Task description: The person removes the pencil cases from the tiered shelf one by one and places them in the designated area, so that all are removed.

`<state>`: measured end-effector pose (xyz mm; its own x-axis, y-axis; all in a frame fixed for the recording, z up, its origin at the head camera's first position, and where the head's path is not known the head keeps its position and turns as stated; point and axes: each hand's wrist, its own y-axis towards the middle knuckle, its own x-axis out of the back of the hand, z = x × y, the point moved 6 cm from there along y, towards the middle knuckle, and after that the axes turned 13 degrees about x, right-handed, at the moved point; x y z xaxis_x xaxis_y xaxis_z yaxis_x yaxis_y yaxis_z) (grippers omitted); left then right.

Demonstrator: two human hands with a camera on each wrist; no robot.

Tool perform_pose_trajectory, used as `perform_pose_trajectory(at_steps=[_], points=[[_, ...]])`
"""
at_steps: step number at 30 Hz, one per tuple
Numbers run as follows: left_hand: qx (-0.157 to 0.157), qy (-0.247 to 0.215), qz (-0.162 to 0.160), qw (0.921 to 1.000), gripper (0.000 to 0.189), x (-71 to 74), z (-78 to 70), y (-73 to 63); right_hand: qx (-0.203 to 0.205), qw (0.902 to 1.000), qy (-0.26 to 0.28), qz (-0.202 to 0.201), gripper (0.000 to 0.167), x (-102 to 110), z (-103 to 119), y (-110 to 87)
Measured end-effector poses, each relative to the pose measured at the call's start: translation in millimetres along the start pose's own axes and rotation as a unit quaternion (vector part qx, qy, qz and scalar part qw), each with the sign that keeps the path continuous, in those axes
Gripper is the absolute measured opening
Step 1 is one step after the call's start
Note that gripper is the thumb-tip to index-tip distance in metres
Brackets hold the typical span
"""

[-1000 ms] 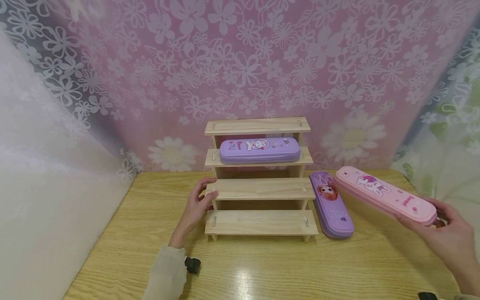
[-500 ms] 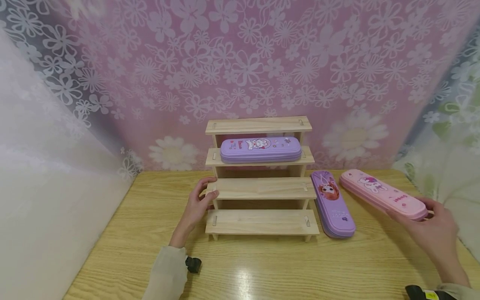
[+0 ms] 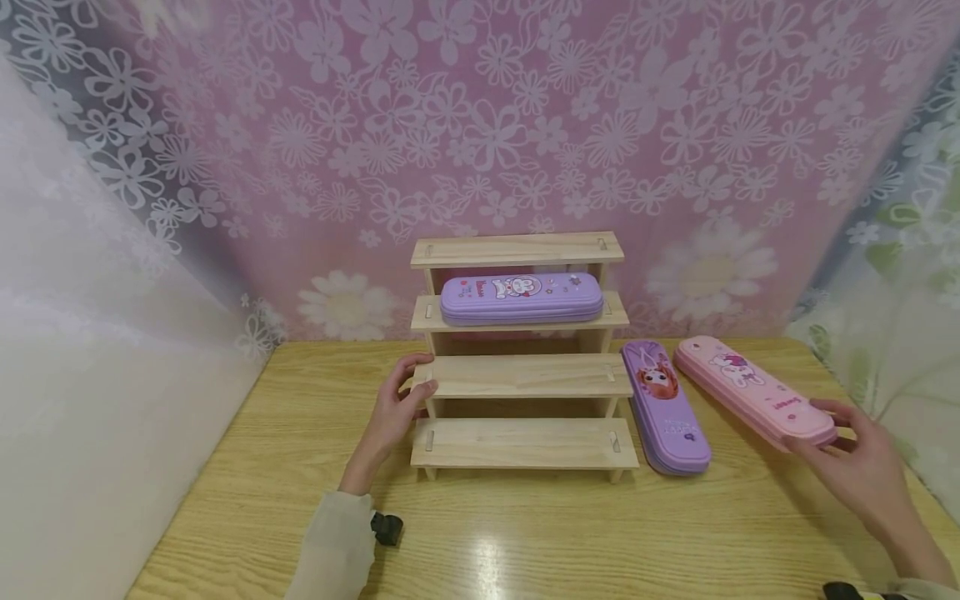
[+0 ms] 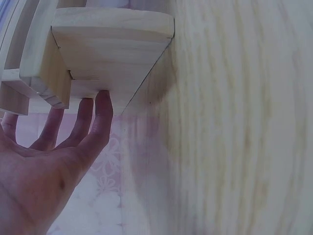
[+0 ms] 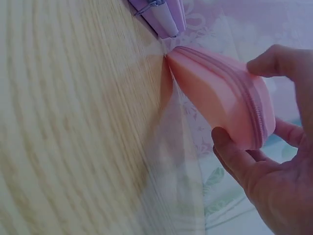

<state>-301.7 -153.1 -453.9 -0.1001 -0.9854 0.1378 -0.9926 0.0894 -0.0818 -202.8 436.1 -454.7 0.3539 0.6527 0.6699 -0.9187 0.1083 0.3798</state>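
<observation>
A pink pencil case (image 3: 753, 392) with a rabbit print slants at the right, its near end gripped between the thumb and fingers of my right hand (image 3: 862, 467). The right wrist view shows this pink case's (image 5: 220, 93) near end raised above the table; its far end is low, and contact there is hard to tell. My left hand (image 3: 393, 400) holds the left end of a board on the stepped wooden shelf (image 3: 525, 377), with fingertips on its side panel (image 4: 107, 63). A purple pencil case (image 3: 667, 417) with a doll print lies between the shelf and the pink case.
Another purple pencil case (image 3: 521, 300) with a rabbit print rests on the shelf's second board from the top. The wooden table (image 3: 562, 533) meets a pink floral curtain (image 3: 487, 150) behind, and pale cloth hangs at both sides.
My right hand has brought the pink pencil case left and lower, turning it more lengthwise beside the purple one. My left hand stays at the shelf.
</observation>
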Motion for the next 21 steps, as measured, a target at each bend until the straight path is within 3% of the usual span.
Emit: perform_pose_trajectory(at_steps=[8,21], points=[[0.000,0.005,-0.001,1.0000,0.042,-0.1,-1.6,-0.4,0.009,0.9972,-0.009,0.073,0.074,-8,1,-8.1],[0.007,-0.005,-0.004,1.0000,0.038,-1.4,-1.9,-4.0,0.002,0.9916,-0.050,0.119,0.077,-16,-3,-13.8]])
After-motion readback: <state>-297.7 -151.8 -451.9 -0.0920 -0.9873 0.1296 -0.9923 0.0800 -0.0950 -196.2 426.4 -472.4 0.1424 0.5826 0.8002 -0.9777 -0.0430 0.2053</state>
